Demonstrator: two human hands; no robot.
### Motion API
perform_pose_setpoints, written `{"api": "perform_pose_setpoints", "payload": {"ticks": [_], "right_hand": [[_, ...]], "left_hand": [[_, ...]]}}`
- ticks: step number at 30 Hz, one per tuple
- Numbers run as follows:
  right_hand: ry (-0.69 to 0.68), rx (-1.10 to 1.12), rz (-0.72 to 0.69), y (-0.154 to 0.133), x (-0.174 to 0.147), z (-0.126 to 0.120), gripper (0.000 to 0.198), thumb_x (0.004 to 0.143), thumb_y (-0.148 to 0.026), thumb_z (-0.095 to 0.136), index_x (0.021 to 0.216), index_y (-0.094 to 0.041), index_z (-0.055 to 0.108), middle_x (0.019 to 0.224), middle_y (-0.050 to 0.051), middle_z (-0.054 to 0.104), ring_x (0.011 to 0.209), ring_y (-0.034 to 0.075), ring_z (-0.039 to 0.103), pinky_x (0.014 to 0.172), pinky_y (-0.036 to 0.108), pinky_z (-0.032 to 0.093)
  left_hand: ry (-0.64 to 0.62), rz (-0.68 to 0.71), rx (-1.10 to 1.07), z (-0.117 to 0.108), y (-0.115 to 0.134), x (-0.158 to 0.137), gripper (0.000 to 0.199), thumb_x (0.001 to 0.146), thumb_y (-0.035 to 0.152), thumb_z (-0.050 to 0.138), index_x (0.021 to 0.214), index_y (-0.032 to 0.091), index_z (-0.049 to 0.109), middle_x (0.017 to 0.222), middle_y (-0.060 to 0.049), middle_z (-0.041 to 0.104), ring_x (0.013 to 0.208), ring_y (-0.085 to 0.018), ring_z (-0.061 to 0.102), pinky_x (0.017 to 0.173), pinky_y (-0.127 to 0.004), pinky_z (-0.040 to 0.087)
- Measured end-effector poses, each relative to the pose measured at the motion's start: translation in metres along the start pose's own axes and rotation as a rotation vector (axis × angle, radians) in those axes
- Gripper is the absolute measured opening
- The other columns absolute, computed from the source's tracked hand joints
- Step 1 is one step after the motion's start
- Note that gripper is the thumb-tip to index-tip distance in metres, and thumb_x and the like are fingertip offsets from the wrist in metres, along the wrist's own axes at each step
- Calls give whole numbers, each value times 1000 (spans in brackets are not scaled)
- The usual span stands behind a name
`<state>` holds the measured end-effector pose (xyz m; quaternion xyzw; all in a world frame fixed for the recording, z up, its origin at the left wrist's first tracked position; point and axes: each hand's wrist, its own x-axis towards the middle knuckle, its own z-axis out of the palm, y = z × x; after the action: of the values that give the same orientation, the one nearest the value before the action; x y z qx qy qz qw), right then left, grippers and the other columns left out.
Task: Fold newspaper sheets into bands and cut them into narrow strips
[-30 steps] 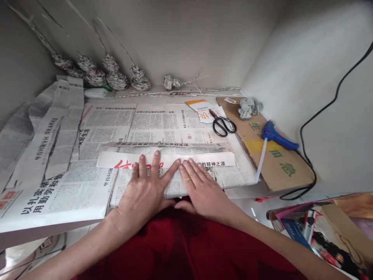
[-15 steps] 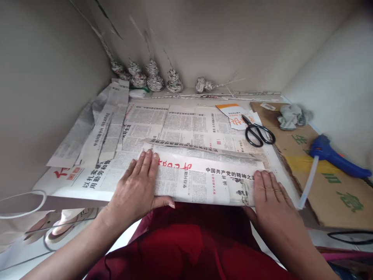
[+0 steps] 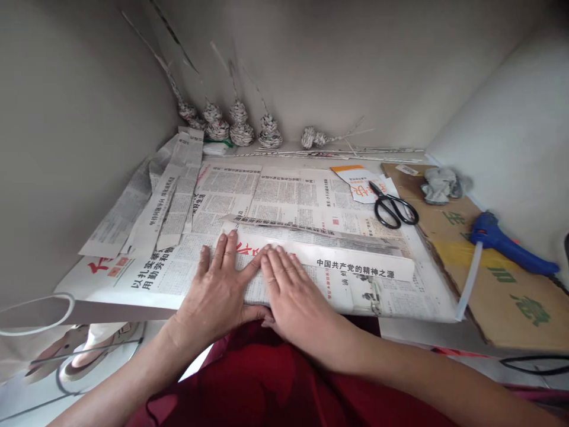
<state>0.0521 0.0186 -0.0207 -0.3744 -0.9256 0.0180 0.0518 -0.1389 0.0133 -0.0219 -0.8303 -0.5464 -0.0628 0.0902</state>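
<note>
A folded newspaper strip (image 3: 355, 261) with red and black print lies along the near part of the newspaper-covered board (image 3: 284, 193). My left hand (image 3: 217, 281) presses flat on the strip's left end, fingers stretched out. Close beside it, my right hand (image 3: 296, 287) also lies flat on the strip, fingertips near the left hand's index finger. Neither hand grips anything. The strip's far edge lifts slightly. Beyond the right hand, black-handled scissors (image 3: 391, 207) rest partly on a torn white and orange paper piece (image 3: 355, 182).
Cut newspaper strips (image 3: 164, 190) overlap on the left. Woven paper gourds (image 3: 241, 126) and thin paper rods (image 3: 329, 154) line the back wall. At right, a blue glue gun (image 3: 507, 240) and a crumpled grey cloth (image 3: 442, 185) sit on cardboard (image 3: 511, 284).
My right hand has slid left along the strip from its right end to beside my left hand. The left hand stays pressed at about the same place. The view has shifted slightly.
</note>
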Motion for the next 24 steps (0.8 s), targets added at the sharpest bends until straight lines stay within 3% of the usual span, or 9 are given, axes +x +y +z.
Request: {"api": "perform_pose_setpoints", "payload": {"ticks": [4, 9, 12, 14, 16, 17, 19, 21, 24], "right_hand": [[11, 34, 28, 8, -4, 3, 104, 87, -53, 68, 156, 9, 20, 162, 32, 14, 152, 44, 11, 124, 61, 20], [16, 2, 194, 59, -81, -6, 120, 82, -80, 52, 157, 7, 18, 161, 34, 20, 151, 46, 17, 118, 62, 32], [69, -108, 297, 83, -125, -14, 105, 91, -72, 47, 159, 2, 16, 160, 31, 30, 150, 41, 25, 115, 60, 39], [100, -156, 347, 90, -140, -16, 87, 98, -59, 43, 157, 1, 23, 159, 29, 35, 149, 38, 30, 114, 59, 42], [130, -186, 385, 93, -143, -16, 75, 101, -51, 40, 152, 4, 34, 155, 30, 41, 146, 38, 37, 112, 58, 45], [151, -198, 399, 93, -141, -16, 72, 102, -49, 39, 148, 5, 40, 152, 30, 46, 144, 39, 41, 110, 57, 47], [206, -215, 418, 93, -135, -15, 64, 103, -45, 39, 140, 5, 52, 145, 28, 55, 138, 38, 49, 108, 55, 50], [274, -231, 429, 93, -129, -15, 53, 103, -38, 41, 133, 2, 60, 137, 24, 63, 131, 36, 57, 105, 51, 53], [346, -251, 438, 94, -125, -17, 41, 102, -30, 46, 126, -3, 67, 128, 19, 70, 122, 32, 65, 101, 48, 56]], "left_hand": [[28, 16, -5, 5, -5, -5, 121, 67, 94, 47, 160, 18, 28, 163, -34, 18, 147, -55, 25, 110, -73, 27], [15, -14, 8, 1, -25, -13, 120, 75, 93, 31, 159, 8, 27, 158, -35, 31, 142, -55, 34, 107, -71, 35], [42, -28, 22, -9, -34, -6, 90, 87, 82, 32, 148, 17, 49, 145, -24, 55, 130, -48, 53, 107, -69, 38], [95, -91, 58, -15, -34, 7, 59, 97, 66, 37, 123, 22, 67, 117, -13, 73, 112, -39, 67, 112, -65, 35], [138, -134, 92, -20, -28, 24, 43, 100, 53, 44, 95, 22, 73, 87, -8, 73, 95, -32, 71, 116, -61, 34], [150, -128, 85, -22, -24, 34, 40, 100, 49, 46, 87, 21, 72, 84, -7, 71, 95, -31, 70, 116, -59, 35], [194, -56, 1, -22, -15, 53, 35, 98, 45, 51, 92, 19, 72, 100, -12, 71, 107, -33, 67, 113, -58, 40], [202, 63, -125, -18, -6, 71, 39, 97, 45, 53, 119, 15, 67, 134, -17, 62, 129, -37, 55, 111, -55, 43], [122, 201, -217, -6, 1, 86, 66, 99, 47, 50, 153, 12, 37, 157, -17, 44, 149, -34, 34, 118, -53, 37]]}}
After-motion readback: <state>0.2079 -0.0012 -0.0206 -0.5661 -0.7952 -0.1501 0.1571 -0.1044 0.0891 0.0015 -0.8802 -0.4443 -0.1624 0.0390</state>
